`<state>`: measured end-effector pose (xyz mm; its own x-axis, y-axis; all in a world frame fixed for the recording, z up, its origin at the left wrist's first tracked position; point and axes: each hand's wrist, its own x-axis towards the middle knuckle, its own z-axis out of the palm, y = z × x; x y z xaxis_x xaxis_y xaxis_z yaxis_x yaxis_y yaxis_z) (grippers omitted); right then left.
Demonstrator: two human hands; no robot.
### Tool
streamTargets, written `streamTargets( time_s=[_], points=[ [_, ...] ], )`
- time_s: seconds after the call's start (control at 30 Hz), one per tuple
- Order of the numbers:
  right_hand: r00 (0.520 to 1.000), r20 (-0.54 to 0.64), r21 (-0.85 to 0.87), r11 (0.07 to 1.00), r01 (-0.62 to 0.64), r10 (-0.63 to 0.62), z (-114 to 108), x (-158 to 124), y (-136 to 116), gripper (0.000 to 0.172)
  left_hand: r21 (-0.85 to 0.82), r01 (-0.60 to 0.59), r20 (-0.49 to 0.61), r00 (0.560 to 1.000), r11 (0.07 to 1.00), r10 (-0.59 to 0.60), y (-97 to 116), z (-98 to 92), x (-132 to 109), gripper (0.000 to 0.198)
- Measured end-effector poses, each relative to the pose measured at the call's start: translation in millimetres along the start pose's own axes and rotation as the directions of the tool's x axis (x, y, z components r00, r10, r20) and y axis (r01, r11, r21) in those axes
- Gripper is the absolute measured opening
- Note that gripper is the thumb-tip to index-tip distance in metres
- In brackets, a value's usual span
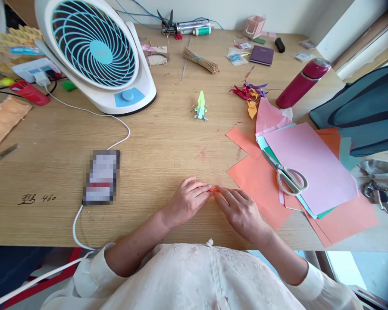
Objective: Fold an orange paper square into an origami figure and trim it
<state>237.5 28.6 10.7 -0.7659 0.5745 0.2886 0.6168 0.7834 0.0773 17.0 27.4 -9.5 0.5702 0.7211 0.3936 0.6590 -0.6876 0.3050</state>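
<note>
A small piece of orange paper (214, 189) lies at the front of the desk, mostly covered by my fingers. My left hand (188, 199) presses on its left end with the fingers held together. From the other side, my right hand (241, 211) grips the right end, fingertips bunched on the paper. How the paper is folded underneath cannot be made out. Farther back on the desk stands a small green and blue folded paper figure (201, 106). Larger orange sheets (257, 185) lie just right of my right hand.
Scissors (291, 178) rest on a stack of coloured paper (313, 159) at right. A red bottle (302, 84) stands behind it, near a teal bag (362, 107). At left are a white fan (139, 73) and a phone (101, 177) with a white cable.
</note>
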Motion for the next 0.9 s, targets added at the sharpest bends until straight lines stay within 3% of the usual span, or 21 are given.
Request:
streamTargets(
  time_s=[0.17, 0.3, 0.43, 0.63, 0.9],
  points=[
    [0.998, 0.045, 0.027, 0.999, 0.039, -0.04, 4, 7, 9, 0.027, -0.093, 0.064, 0.035, 0.998, 0.994, -0.061, 0, -2.5, 2, 0.017],
    [0.999, -0.004, 0.039, 0.998, 0.045, -0.044, 9, 7, 12, 0.024, -0.12, 0.076, 0.035, 0.997, 0.99, -0.072, -1, -3.5, 3, 0.022],
    [0.998, -0.056, 0.063, 0.998, 0.019, -0.015, 10, 5, 9, 0.018, -0.108, 0.045, -0.023, 0.999, 0.993, -0.048, 0, -3.2, 1, 0.018],
    [0.999, -0.036, 0.103, 0.994, -0.023, 0.027, 1, 4, -3, 0.02, -0.023, -0.013, -0.073, 0.997, 1.0, 0.011, 4, -1.5, -5, 0.017],
    [0.999, -0.017, 0.391, 0.919, 0.053, -0.05, 13, 3, 4, 0.025, -0.027, 0.003, -0.074, 0.997, 1.0, -0.005, 4, -1.1, -5, 0.016]
  ],
)
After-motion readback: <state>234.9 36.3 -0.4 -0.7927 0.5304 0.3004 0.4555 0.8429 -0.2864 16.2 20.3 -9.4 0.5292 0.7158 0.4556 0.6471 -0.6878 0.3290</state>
